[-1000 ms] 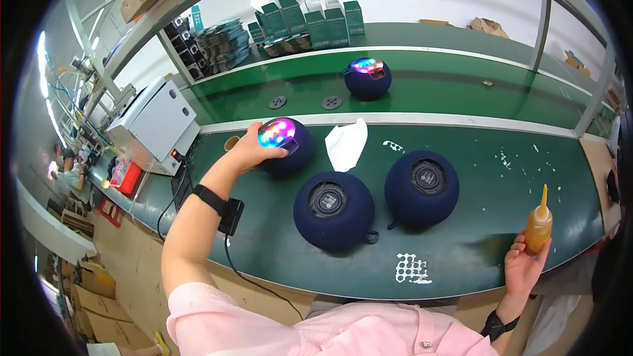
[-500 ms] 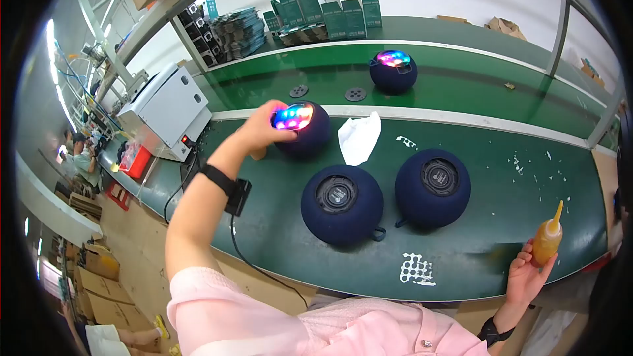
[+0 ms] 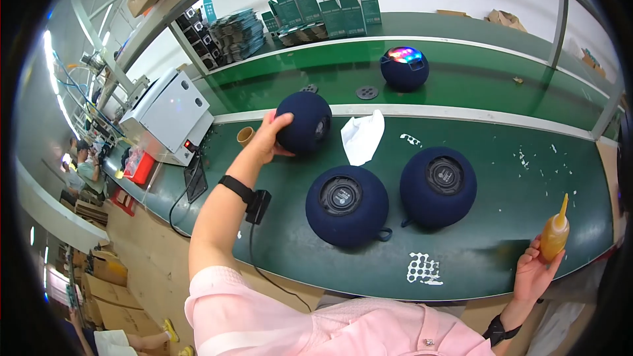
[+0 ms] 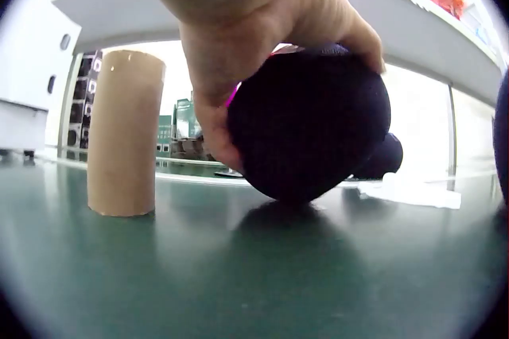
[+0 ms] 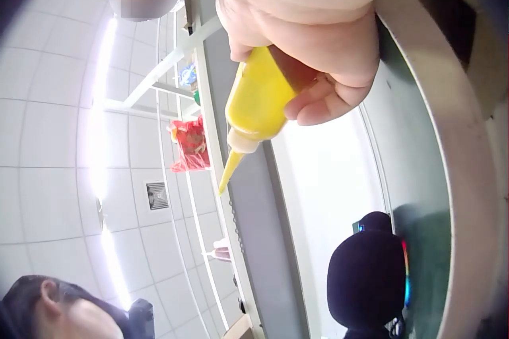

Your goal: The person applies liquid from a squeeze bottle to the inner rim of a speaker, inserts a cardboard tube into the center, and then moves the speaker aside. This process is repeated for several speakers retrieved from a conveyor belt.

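My left hand (image 3: 267,137) grips a round navy speaker (image 3: 297,117) at the back left of the bench. That speaker is tipped on its side, its dark round base turned to the right; in the left wrist view its underside edge meets the green top. Two more navy speakers, a left one (image 3: 349,227) and a right one (image 3: 440,207), sit base up in front. Upright at the right, a squeeze bottle (image 3: 552,240) of yellow liquid with a long thin nozzle is in my right hand (image 3: 533,275), fingers curled round it in the right wrist view (image 5: 258,100).
A speaker with glowing lights (image 3: 405,74) stands on the green strip behind, near black discs (image 3: 367,93). White paper (image 3: 362,138) lies mid-bench. A cardboard tube (image 4: 126,136) stands beside my left hand. A white machine (image 3: 168,115) is at left; green boxes (image 3: 343,16) line the shelf.
My left hand has turned the speaker over from lights up onto its side, so its base now shows. The right hand still holds the bottle upright, and the head view has shifted slightly.
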A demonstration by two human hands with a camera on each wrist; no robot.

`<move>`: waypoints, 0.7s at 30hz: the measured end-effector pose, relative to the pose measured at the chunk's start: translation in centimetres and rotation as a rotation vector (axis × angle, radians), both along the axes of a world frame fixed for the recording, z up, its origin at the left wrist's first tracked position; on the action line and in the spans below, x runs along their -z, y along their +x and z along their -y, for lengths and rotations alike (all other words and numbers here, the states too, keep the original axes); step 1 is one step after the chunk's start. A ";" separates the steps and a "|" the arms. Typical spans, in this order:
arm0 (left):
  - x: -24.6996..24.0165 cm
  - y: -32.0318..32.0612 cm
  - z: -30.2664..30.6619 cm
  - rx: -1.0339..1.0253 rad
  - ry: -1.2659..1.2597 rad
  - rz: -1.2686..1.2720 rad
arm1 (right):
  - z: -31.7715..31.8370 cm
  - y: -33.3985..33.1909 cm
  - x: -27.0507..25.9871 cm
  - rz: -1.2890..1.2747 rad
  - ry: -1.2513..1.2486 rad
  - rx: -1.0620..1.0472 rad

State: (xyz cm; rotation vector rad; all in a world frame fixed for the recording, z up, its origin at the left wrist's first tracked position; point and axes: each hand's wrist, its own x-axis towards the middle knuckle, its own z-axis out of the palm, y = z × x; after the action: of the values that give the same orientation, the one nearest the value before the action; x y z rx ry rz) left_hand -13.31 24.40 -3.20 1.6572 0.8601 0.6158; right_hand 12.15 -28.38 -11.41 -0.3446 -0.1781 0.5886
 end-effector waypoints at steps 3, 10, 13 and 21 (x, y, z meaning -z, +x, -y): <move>0.9 -0.3 0.5 -0.008 -0.503 0.095 | 0.0 0.1 0.0 -0.014 -0.027 0.015; 0.3 -1.1 -0.4 -0.078 -0.590 0.000 | 0.2 -0.1 0.0 -0.077 0.009 0.005; 0.5 -2.3 -0.7 -0.297 -0.351 -0.325 | 0.1 -0.2 0.0 -0.053 0.035 -0.001; -2.8 -2.7 1.5 -0.149 0.897 -1.033 | 0.5 -0.2 -0.4 -0.095 0.018 -0.065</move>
State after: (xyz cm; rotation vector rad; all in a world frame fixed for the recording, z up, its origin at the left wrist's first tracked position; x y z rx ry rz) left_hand -16.05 22.87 -0.42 2.8321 1.5809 0.1812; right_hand 11.94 -28.85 -11.04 -0.2939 -0.1039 0.6658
